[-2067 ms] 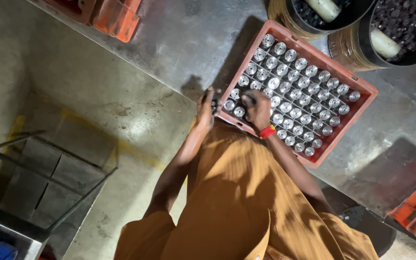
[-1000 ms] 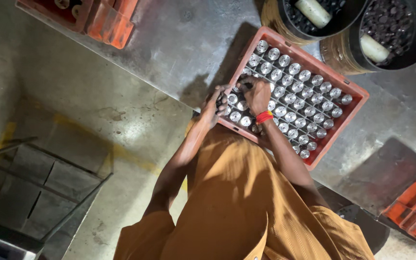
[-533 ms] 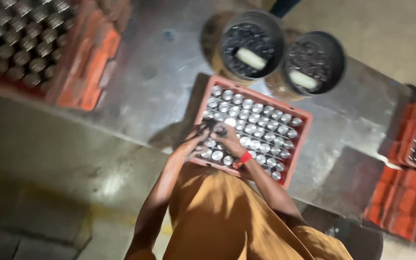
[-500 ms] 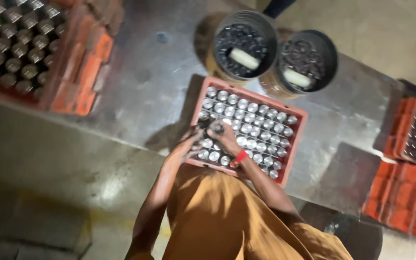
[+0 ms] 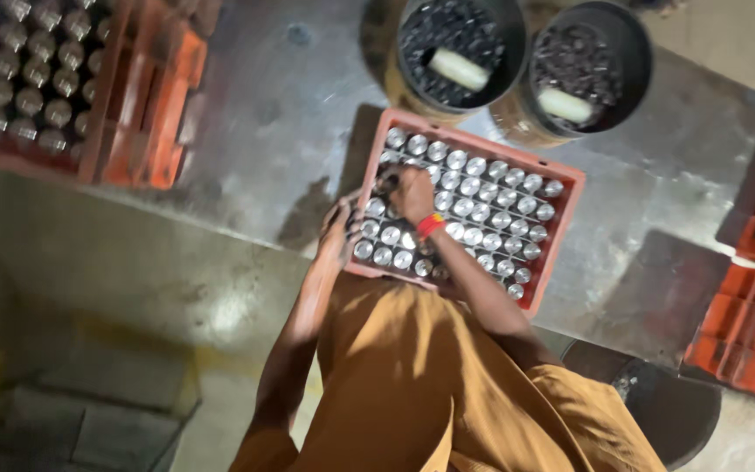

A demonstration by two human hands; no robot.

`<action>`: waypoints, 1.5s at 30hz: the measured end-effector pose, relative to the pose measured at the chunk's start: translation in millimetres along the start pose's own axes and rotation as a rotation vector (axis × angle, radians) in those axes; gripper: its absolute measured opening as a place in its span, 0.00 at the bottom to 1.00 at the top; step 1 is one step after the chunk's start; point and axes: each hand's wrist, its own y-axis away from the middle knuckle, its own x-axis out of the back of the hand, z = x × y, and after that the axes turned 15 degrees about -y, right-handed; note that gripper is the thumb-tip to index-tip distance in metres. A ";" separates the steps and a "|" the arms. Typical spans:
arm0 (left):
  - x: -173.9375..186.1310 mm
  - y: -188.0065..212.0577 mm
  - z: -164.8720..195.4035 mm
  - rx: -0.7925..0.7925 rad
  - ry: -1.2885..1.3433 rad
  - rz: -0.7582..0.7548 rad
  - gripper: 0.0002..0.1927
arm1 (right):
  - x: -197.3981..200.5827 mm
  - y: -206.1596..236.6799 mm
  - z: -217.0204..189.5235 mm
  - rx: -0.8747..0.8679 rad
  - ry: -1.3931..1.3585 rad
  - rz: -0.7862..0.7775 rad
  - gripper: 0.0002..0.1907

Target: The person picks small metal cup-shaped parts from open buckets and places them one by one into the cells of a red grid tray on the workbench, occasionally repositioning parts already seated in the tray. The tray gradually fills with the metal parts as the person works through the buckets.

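Cloth of an orange-brown garment [image 5: 430, 385] fills the near foreground, and both bare arms reach out from it over the grey metal desk [image 5: 255, 149]. Left hand [image 5: 340, 229] rests against the near left edge of the red crate [image 5: 570, 205]; whether its grip is clenched or released I cannot tell. Right hand [image 5: 412, 190], with a red band at the wrist, is curled over the silver bottle tops [image 5: 482, 188] in the crate's left rows; blur hides whether it grasps one. Beyond the crate stand two dark buckets [image 5: 456, 52] of dark caps, each with a pale cylinder inside. Another crate of bottles [image 5: 37, 79] sits far left.
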 end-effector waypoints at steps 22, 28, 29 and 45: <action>-13.9 0.5 -12.6 -0.008 0.171 0.111 0.10 | 2.0 -33.8 25.6 0.088 0.063 0.094 0.07; -21.9 8.4 12.5 -0.036 0.112 -0.038 0.18 | 12.0 -21.4 39.9 0.005 -0.281 0.109 0.08; -25.5 7.7 14.3 -0.044 0.063 -0.066 0.18 | 12.8 -10.6 41.0 -0.009 -0.387 0.140 0.09; -11.5 -5.3 -16.1 0.056 0.445 -0.177 0.16 | 6.8 -52.1 25.3 0.196 0.085 0.310 0.10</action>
